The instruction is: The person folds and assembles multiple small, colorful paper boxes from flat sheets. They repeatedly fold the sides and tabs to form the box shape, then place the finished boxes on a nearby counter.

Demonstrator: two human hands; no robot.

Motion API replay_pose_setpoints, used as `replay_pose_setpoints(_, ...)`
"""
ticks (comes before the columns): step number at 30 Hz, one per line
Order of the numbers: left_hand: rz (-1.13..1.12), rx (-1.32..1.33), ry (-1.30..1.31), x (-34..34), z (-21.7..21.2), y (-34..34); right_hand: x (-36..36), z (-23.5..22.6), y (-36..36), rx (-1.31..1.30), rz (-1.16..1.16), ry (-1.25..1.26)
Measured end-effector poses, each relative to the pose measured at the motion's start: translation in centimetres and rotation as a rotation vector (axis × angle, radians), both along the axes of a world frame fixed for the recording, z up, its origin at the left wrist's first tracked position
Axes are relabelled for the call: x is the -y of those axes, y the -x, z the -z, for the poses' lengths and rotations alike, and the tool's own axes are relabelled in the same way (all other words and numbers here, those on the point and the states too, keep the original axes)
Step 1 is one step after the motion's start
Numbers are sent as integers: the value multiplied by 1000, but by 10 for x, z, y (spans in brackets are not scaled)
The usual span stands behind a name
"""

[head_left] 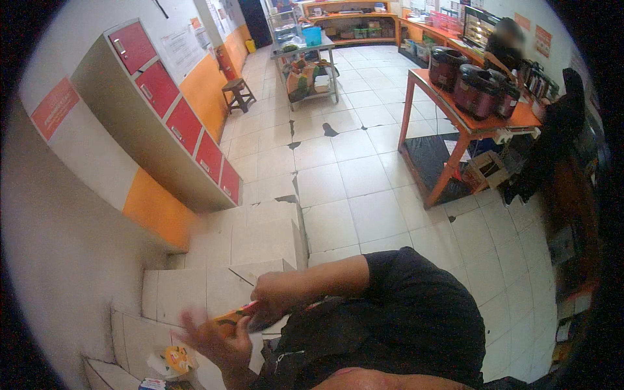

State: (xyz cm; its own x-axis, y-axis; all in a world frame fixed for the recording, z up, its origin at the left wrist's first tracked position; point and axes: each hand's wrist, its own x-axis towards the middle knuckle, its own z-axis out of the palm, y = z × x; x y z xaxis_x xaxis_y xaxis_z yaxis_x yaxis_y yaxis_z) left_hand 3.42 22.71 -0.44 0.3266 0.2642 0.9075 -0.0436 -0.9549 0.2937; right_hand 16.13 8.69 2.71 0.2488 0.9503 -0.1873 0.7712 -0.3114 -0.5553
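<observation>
A yellow-orange packet [233, 317] with red and dark patches is between my two hands, low in the view. My right hand [274, 294] has its fingers closed round the packet's upper right end, the forearm crossing in front of my body. My left hand [218, 343] has the packet's lower end between thumb and fingers; its outer fingers stretch out and look blurred. Part of the packet is hidden by both hands. Just below my left hand lies a yellow and white package [177, 359], with a blue and white package [153, 384] at the lower edge.
Tiled steps [260, 237] are beside me, and red lockers [156, 88] line the left wall. At right, rice cookers [478, 91] stand on an orange table [432, 185], with a person [504, 49] behind. Farther off are a stool [239, 96] and metal table [304, 49].
</observation>
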Motion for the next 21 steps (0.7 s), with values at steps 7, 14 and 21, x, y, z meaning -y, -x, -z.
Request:
replay_pose_setpoints(7,184,-717,-246,19,-40,-17,21,-9,-24,99,-102,-47)
replay_pose_setpoints(14,278,-682,-235,12,-29,-35,54,10,-55,120,-30,77)
replay_pose_setpoints(21,-8,-61,-142,7,-21,-65,58,20,-66,-250,380,-366)
